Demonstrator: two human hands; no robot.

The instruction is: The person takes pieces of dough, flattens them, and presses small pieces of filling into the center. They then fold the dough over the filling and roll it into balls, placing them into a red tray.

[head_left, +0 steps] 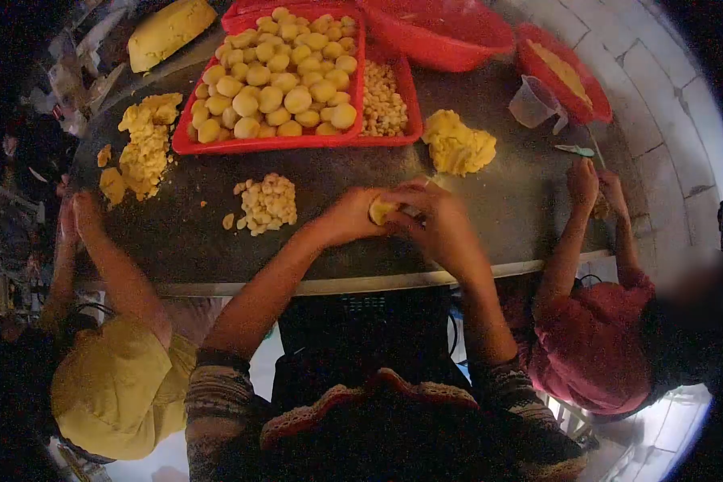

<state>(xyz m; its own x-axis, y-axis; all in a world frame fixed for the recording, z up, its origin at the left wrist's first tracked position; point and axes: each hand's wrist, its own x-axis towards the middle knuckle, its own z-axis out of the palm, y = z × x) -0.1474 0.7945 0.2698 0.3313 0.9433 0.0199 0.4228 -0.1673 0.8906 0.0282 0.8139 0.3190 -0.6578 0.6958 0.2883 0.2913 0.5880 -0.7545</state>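
A small piece of yellow dough (381, 211) is held between my two hands above the table's front part. My left hand (352, 215) is closed around it from the left. From the right, my right hand (438, 215) touches the same piece with bent fingers. Left of my hands lies a small heap of pale nut-like pieces (267, 204) on the dark table (329, 173). A yellow dough lump (459, 143) rests just beyond my right hand. Behind my hands, a red tray (269, 143) holds many round dough balls (270, 99).
More pale pieces (383, 100) fill a second red tray. Crumbled dough (147, 145) and a large dough block (169, 34) lie left. A red basin (442, 36) and clear measuring cup (536, 103) stand right. Two co-workers' hands (87, 217) (584, 185) are at the sides.
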